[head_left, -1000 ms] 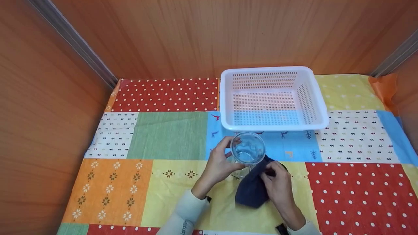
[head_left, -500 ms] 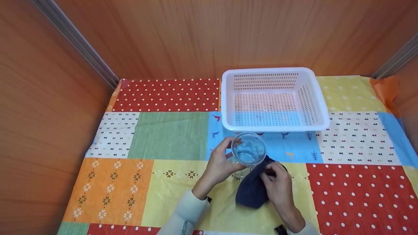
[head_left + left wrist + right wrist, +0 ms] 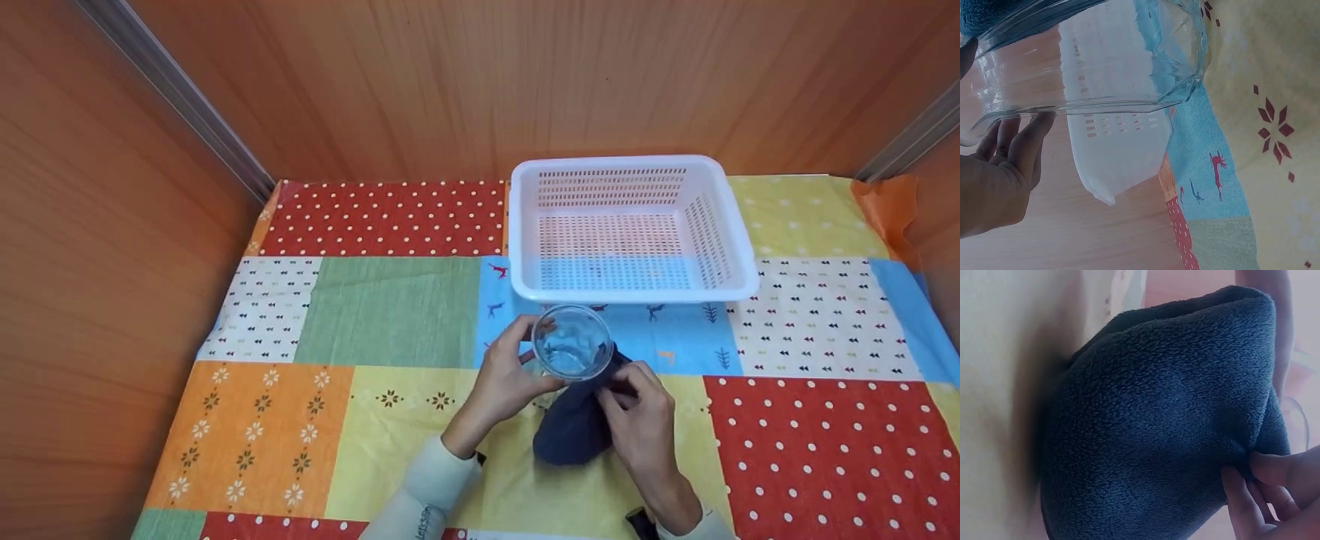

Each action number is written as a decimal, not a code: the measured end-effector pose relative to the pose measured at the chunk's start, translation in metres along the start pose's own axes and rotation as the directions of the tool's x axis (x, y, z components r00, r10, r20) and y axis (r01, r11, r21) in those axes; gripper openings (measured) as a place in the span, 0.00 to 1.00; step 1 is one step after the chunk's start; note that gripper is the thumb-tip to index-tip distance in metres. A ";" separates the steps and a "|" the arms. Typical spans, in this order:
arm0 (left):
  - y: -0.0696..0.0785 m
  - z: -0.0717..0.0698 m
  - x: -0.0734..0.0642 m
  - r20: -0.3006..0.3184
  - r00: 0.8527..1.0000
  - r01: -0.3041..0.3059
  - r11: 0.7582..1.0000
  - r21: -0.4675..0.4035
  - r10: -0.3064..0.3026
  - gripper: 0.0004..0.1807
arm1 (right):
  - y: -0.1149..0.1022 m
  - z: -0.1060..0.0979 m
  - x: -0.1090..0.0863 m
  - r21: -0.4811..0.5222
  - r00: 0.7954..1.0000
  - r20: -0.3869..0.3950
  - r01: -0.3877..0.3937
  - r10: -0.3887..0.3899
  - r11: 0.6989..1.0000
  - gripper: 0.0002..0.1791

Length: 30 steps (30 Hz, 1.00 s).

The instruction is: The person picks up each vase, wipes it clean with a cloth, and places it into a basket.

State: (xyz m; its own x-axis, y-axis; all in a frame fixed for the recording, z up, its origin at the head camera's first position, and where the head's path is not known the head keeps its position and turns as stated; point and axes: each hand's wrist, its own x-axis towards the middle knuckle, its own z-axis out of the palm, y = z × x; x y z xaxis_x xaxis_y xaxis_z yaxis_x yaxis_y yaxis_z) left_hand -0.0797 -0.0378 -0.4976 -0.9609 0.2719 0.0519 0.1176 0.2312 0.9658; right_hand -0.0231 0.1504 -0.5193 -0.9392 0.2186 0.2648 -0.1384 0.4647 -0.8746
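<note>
The left hand (image 3: pixel 506 379) is holding a clear glass (image 3: pixel 572 341). Its thumb is on the near side of the glass and its fingers reach round the other side, so the hand is spread as wide as the glass. The glass is near the front middle of the table (image 3: pixel 405 450), with its round mouth up toward the head camera. I can't tell if its bottom touches the table.

The right hand (image 3: pixel 641 412) is pinching a dark blue cloth (image 3: pixel 574 431). Its thumb and fingers are close together on the cloth. The right wrist view shows that the cloth is fuzzy and folded over. The cloth hangs down between the 2 hands, and its top is right by the near right side of the glass. The left wrist view shows the fuzzy cloth up close to the glass too.

A white basket (image 3: pixel 634 295) sits at the back of the table, just past the glass. It has lots of little holes, and bright colors show through its bottom.

The table has a cover (image 3: pixel 386 311) with patches of red, green, blue, yellow, orange and white. The red patches have white dots, and the white ones have tiny trees. Brown wooden walls (image 3: pixel 450 82) stand around it. The person's sleeves (image 3: pixel 427 480) are pale, and the left 1 has dark letters.
</note>
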 end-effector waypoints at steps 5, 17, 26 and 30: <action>0.001 0.000 0.000 0.001 1.000 -0.001 1.000 -0.001 0.001 0.38 | 0.009 0.001 -0.001 0.001 1.000 -0.001 0.031 -0.031 1.000 0.13; 0.002 0.001 0.000 -0.009 1.000 -0.013 1.000 0.012 0.013 0.39 | 0.036 0.005 -0.008 -0.061 0.999 0.042 0.025 -0.023 0.998 0.15; 0.002 0.001 -0.001 -0.012 1.000 -0.022 0.999 0.027 0.023 0.38 | 0.042 0.003 -0.006 -0.113 0.995 0.099 -0.018 0.029 0.993 0.16; 0.002 0.002 -0.001 -0.014 1.000 -0.014 0.999 0.031 0.014 0.39 | 0.042 0.003 -0.006 -0.131 0.992 0.113 -0.034 0.049 0.991 0.16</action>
State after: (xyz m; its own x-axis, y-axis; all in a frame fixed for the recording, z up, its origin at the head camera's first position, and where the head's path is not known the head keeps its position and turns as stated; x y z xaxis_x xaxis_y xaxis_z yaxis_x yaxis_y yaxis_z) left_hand -0.0785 -0.0359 -0.4961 -0.9625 0.2621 0.0694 0.1388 0.2561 0.9566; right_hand -0.0239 0.1663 -0.5589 -0.9744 0.1424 0.1738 -0.0641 0.5653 -0.8224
